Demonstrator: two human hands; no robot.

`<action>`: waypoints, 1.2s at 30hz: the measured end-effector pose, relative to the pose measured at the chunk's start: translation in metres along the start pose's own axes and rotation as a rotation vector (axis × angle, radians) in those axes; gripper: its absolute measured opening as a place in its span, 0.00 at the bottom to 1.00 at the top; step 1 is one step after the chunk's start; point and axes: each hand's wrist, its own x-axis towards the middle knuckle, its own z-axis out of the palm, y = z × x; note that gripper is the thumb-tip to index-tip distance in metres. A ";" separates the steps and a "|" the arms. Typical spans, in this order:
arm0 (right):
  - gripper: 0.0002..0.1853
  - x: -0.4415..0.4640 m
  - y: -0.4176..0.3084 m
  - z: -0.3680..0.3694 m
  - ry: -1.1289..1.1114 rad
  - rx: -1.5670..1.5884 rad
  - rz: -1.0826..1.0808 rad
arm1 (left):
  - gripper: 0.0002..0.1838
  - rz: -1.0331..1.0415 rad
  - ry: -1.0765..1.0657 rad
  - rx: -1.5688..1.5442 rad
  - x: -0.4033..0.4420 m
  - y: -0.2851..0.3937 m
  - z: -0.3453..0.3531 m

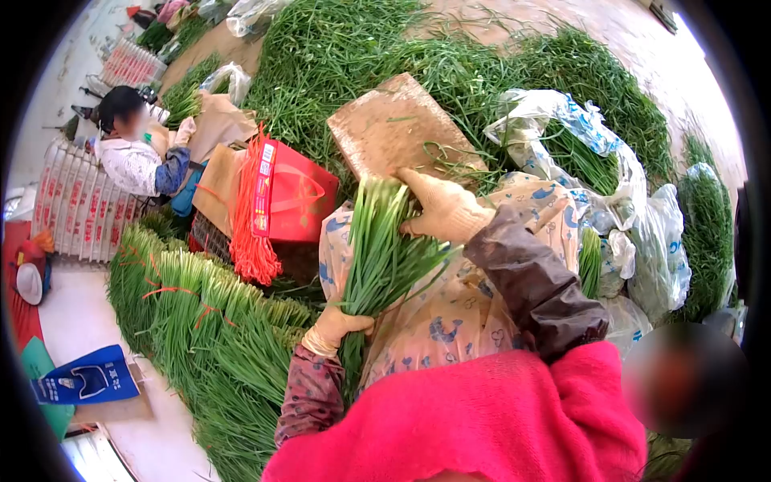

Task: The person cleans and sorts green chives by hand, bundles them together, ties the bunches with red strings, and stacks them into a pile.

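Note:
A bunch of green stalks (384,249) with pale ends stands over my lap, on a patterned plastic cover (450,321). My left hand (336,328), in a pale glove, is wrapped round the lower leafy part of the bunch. Near its upper right side is my right hand (443,207), gloved too, with thumb and fingers apart; the fingertips are by the pale stalk ends. Just beyond lies a worn wooden board (401,128) with bits of leaf on it.
Tied bunches (201,321) are stacked at the left. A red box (293,193) with orange ties (255,217) stands beside them. Loose greens (345,64) lie behind the board, plastic bags (626,185) at the right. Another person (132,153) sits at the left; a blurred head shows lower right.

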 end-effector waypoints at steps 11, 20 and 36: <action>0.15 -0.005 0.060 0.039 0.184 0.226 0.184 | 0.33 -0.083 -0.093 -0.015 0.000 -0.023 0.001; 0.25 0.037 0.223 0.077 0.317 1.136 0.891 | 0.37 -0.217 -0.331 0.148 0.007 -0.025 -0.007; 0.34 0.079 0.217 0.098 0.108 0.458 1.108 | 0.37 -0.393 -0.205 -0.090 0.018 -0.022 -0.023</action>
